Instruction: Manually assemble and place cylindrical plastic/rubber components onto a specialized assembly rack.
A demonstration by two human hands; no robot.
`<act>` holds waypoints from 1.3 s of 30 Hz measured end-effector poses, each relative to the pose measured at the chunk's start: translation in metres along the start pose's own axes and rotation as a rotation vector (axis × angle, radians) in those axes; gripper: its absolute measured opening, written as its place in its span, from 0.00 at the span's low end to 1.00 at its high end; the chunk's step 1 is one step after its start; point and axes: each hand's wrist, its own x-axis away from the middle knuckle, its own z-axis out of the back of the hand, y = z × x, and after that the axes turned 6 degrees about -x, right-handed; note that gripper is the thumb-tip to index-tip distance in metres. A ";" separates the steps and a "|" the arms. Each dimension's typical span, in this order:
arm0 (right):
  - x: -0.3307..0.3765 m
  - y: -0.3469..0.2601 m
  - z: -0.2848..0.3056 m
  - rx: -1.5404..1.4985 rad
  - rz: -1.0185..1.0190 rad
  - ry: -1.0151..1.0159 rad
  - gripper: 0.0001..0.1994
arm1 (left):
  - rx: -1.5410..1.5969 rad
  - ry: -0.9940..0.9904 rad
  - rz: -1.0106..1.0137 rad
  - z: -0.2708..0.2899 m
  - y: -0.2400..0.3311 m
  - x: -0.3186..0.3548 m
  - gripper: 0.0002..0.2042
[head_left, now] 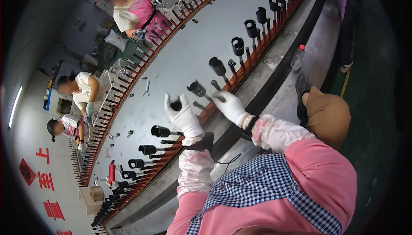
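The black cup (pixel 176 105) sits between the thumb and fingers of the gloved left hand (pixel 186 119), which grasp it; it lines up with a row of similar cups (pixel 217 66) on stems (whether it rests on its own stem is hidden). The gloved right hand (pixel 231 107) has its fingers loosely bent, holding nothing visible, near the neighbouring cup (pixel 197 88); I cannot tell if they touch its stem. The step looks like handling 1 cup at its station; the next move calls for a steady left grasp and right fingers clear of nearby stems. Beyond are an orange-red rail (pixel 207 114), a pale tabletop (pixel 206 33) and 3 co-workers (pixel 146 14).
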 end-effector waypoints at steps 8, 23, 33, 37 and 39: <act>-0.089 -0.069 0.032 0.131 0.382 0.419 0.30 | -0.037 0.102 0.202 0.050 -0.069 0.100 0.33; -0.048 0.008 0.076 0.049 0.049 0.324 0.19 | 0.089 -0.079 0.117 -0.016 0.003 0.019 0.24; -0.153 -0.068 0.032 0.149 0.418 0.140 0.16 | 0.075 -0.345 0.341 0.047 -0.061 0.133 0.35; -0.117 -0.078 0.011 -0.021 0.248 0.067 0.19 | 0.074 -0.374 0.076 0.012 -0.016 0.103 0.35; -0.098 -0.056 0.018 0.220 0.082 0.082 0.22 | 0.095 -0.264 -0.007 -0.020 0.004 0.072 0.37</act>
